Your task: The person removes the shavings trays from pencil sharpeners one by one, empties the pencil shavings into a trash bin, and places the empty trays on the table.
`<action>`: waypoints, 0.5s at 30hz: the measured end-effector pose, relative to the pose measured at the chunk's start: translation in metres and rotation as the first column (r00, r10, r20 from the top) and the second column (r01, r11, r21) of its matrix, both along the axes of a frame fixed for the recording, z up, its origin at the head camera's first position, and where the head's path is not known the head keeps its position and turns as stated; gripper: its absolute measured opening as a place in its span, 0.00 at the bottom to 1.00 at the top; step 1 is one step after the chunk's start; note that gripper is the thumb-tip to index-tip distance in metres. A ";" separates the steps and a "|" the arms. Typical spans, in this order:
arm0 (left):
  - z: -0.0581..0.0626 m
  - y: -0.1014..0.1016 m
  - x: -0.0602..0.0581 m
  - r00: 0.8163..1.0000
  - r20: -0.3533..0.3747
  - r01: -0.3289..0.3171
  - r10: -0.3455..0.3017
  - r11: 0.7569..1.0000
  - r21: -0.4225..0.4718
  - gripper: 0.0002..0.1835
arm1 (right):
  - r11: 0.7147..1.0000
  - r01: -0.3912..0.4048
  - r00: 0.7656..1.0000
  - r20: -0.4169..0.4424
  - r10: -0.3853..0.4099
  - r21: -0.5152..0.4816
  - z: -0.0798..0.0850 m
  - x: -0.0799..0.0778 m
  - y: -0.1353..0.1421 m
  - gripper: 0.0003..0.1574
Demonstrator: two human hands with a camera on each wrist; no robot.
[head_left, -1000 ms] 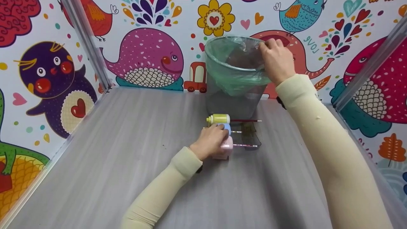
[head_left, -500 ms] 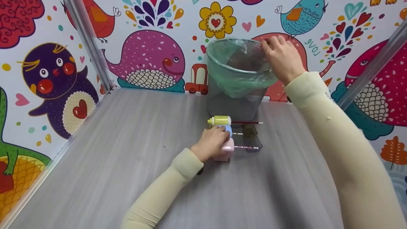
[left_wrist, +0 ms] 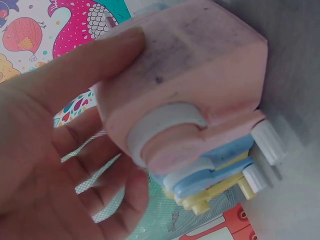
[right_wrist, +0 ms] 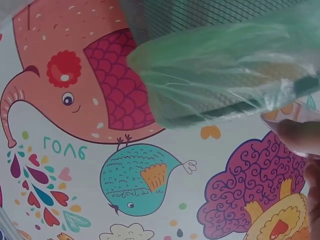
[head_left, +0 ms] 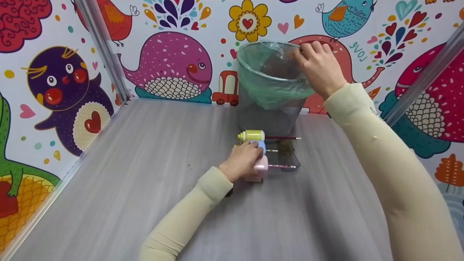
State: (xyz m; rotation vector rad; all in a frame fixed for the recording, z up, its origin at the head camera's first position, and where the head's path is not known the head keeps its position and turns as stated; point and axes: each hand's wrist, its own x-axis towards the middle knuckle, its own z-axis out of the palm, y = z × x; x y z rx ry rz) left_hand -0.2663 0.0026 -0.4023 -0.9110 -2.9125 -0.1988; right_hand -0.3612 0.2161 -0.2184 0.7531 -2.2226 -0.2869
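In the head view, my left hand [head_left: 242,161] grips the pink crank pencil sharpener [head_left: 256,173], its fingers reaching towards the blue sharpener [head_left: 258,146]. The left wrist view shows my thumb [left_wrist: 120,47] on the pink body; beyond it are the blue sharpener and a yellow one [head_left: 253,135]. Pencils stick out on their right, among them a dark red pencil [head_left: 282,137] and a pink pencil [head_left: 282,166]. My right hand [head_left: 322,69] is at the right rim of the bin [head_left: 270,116], pinching a clear plastic piece [right_wrist: 280,117], mostly hidden.
A green bag [head_left: 268,94] lines the mesh bin and folds over its rim. Under the pencils lies a dark see-through tray [head_left: 291,156]. The grey tabletop [head_left: 156,156] meets printed walls [head_left: 170,65] with metal posts [head_left: 105,50] in the corners.
The right forearm and wrist have swung slightly to the right, with the fingers staying at the bin's rim. My left hand and the sharpeners have kept their place; the head view shifted a little.
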 end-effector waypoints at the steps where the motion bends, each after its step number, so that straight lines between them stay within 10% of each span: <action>1: 0.000 0.000 0.000 1.000 -0.007 0.003 -0.003 1.000 0.004 0.21 | 1.000 -0.009 1.000 -0.023 0.009 0.000 -0.001 0.000 0.000 0.23; 15: -0.002 -0.001 0.000 1.000 -0.001 0.013 -0.013 1.000 0.023 0.21 | 0.995 0.084 0.994 -0.069 -0.087 -0.045 -0.008 0.002 -0.001 0.22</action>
